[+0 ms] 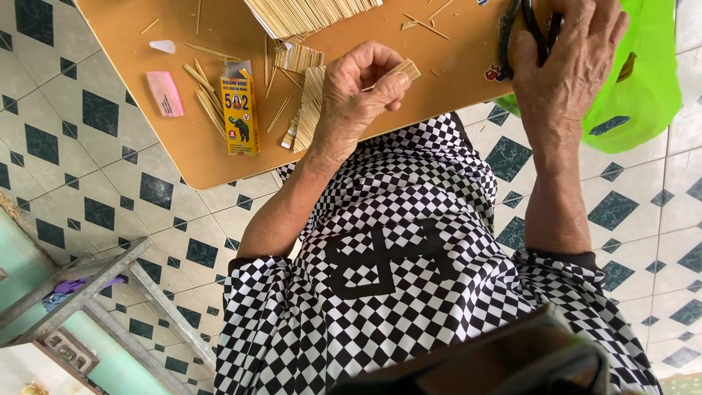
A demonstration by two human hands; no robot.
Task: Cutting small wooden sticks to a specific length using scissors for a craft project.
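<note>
**Stick bundle in one hand, scissors in the other**

I am pinching a short bundle of wooden sticks [402, 71] between the thumb and fingertips of my left hand [358, 95], fingers closed tight on it. Only the outer end is showing; the rest is sitting hidden inside my grip. Its long axis is slanting up and to the right in the view, the free end pointing toward my other hand, above the near edge of the tan table [146, 124].

My right hand [567, 62] is closing around black scissors [530, 33]; the handles are peeking out between my fingers, and the blades are cut off at the top edge, so I cannot tell whether they are open.

Just left of my left hand, flat mats of glued sticks [311, 102] are lying on the table, partly covered by my wrist. Farther left, a yellow glue box [240, 113] is lying flat, with loose sticks and a pink eraser-like block [165, 93] beyond. A green plastic bag [643, 80] is hanging behind my right hand.
</note>
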